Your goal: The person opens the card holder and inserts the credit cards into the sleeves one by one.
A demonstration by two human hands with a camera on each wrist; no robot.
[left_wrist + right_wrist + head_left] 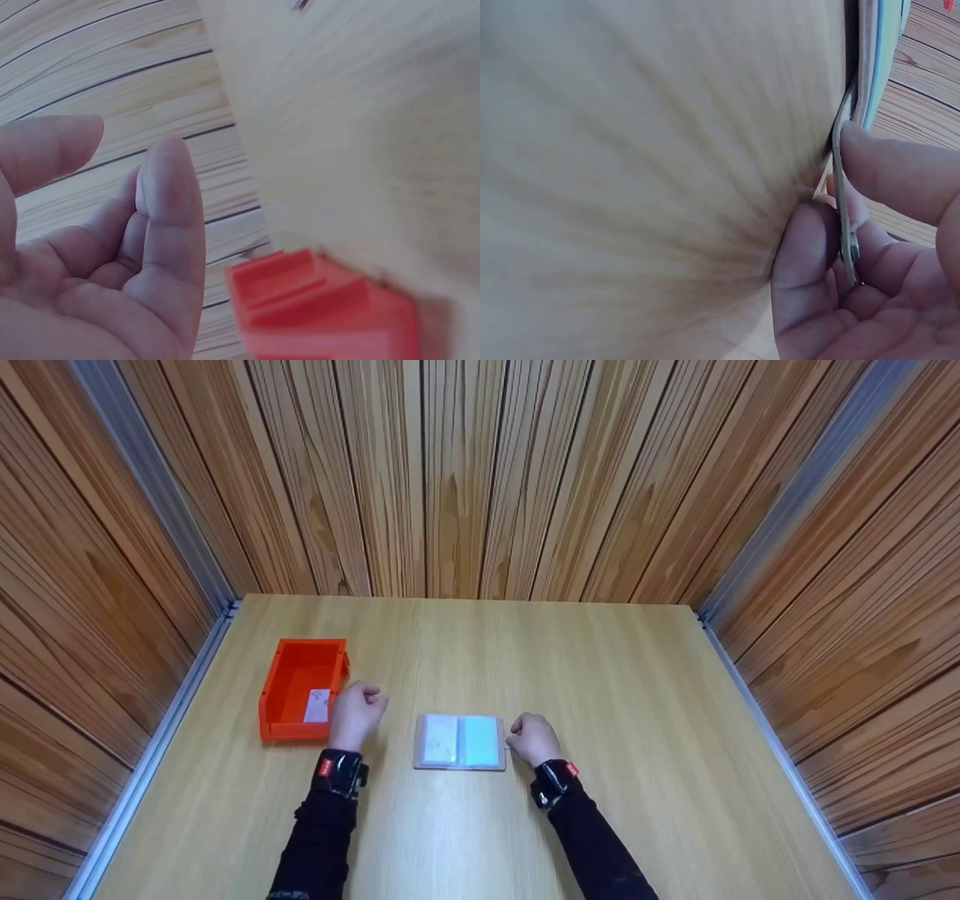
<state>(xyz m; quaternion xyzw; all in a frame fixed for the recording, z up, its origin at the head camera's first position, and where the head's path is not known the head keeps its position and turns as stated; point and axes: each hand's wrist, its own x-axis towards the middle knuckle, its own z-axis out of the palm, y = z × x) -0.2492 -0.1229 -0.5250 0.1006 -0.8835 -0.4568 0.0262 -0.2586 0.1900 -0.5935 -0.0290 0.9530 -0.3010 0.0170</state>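
An open card holder (459, 742) lies flat on the table, a whitish sleeve on its left half and a light blue one on its right. My right hand (535, 739) is at its right edge. In the right wrist view, thumb and fingers pinch the holder's thin closure strap (842, 187), which has a metal snap. My left hand (358, 714) hovers by the right side of an orange bin (279, 682), fingers loosely bent with a gap to the thumb and nothing between them. Inside the bin lies a small white card (316, 706), partly hidden by that hand.
The light wooden table (600, 675) is walled by wood-grain panels (457, 480) at the back and both sides. Metal rails (780, 750) run along its left and right edges.
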